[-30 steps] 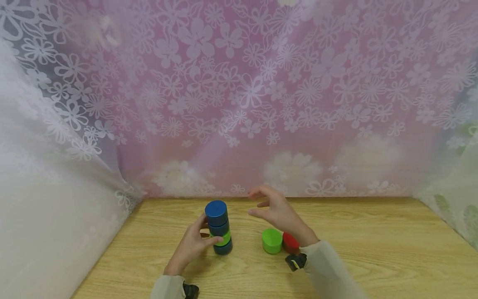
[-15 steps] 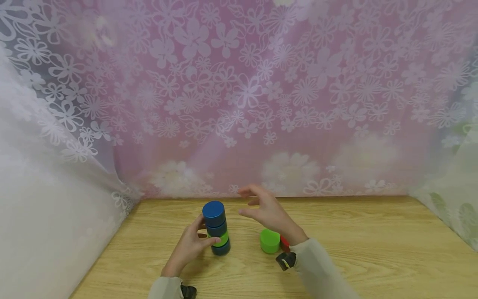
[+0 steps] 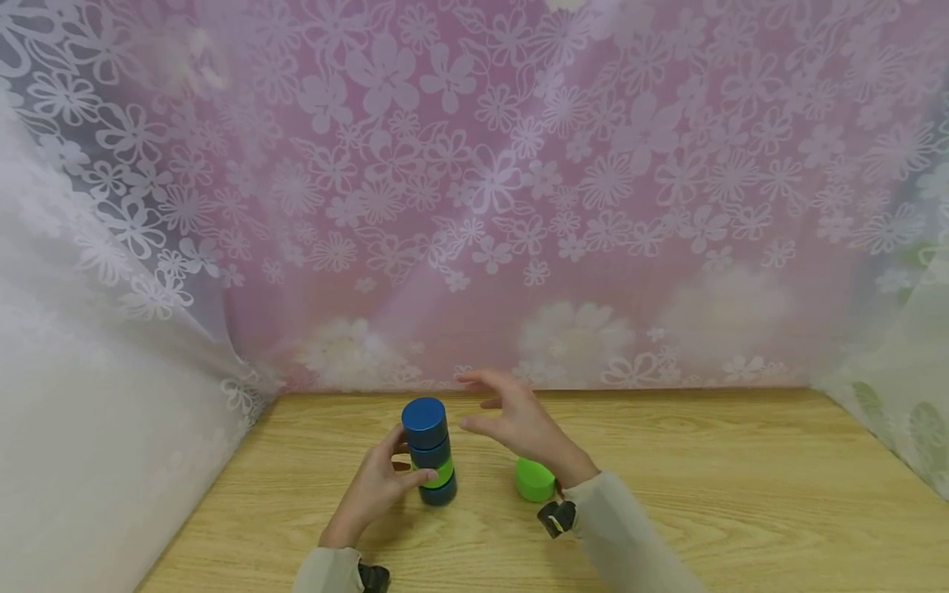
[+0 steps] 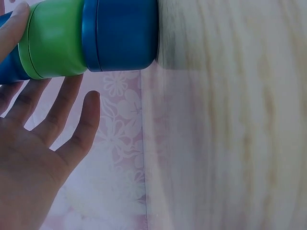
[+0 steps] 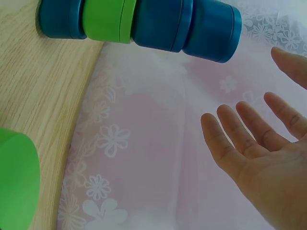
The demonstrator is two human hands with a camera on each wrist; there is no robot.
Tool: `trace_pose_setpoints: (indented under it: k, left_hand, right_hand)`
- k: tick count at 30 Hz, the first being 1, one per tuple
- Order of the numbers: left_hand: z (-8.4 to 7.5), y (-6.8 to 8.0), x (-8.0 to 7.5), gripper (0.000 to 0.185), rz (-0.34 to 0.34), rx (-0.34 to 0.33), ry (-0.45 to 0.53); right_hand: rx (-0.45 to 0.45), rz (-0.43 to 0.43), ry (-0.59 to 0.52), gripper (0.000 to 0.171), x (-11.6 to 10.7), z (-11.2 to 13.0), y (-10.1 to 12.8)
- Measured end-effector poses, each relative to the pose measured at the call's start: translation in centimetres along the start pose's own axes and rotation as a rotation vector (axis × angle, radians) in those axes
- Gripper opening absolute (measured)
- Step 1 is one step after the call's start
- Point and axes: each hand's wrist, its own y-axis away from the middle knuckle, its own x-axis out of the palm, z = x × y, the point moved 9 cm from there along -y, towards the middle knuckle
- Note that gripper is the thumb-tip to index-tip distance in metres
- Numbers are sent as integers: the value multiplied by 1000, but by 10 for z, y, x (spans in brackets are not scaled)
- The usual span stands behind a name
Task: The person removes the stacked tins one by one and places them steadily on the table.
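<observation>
A tower of round lidded tins, blue at the bottom, then green, then two blue ones, stands on the wooden table. My left hand holds it around the green tin, thumb in front and fingers behind. The top blue tin sits slightly offset from the one below. Right of the tower, at the height of its top, my right hand hovers with fingers spread and touches nothing. A loose green tin stands below my right wrist. The red tin beside it is hidden by that wrist.
The wooden table extends to both sides. A pink floral curtain hangs along its back edge, with pale cloth at the left. Both wrists wear small black cameras.
My right hand has moved left toward the top of the tower, and its wrist now covers the red tin. My left hand keeps its hold on the tower.
</observation>
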Motion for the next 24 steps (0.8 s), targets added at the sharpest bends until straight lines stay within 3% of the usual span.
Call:
trace_pose_setpoints:
  k: [24]
  left_hand:
    - [-1, 0, 0, 68, 5, 7, 3]
  right_hand:
    - [-26, 54, -49, 53, 23, -1, -3]
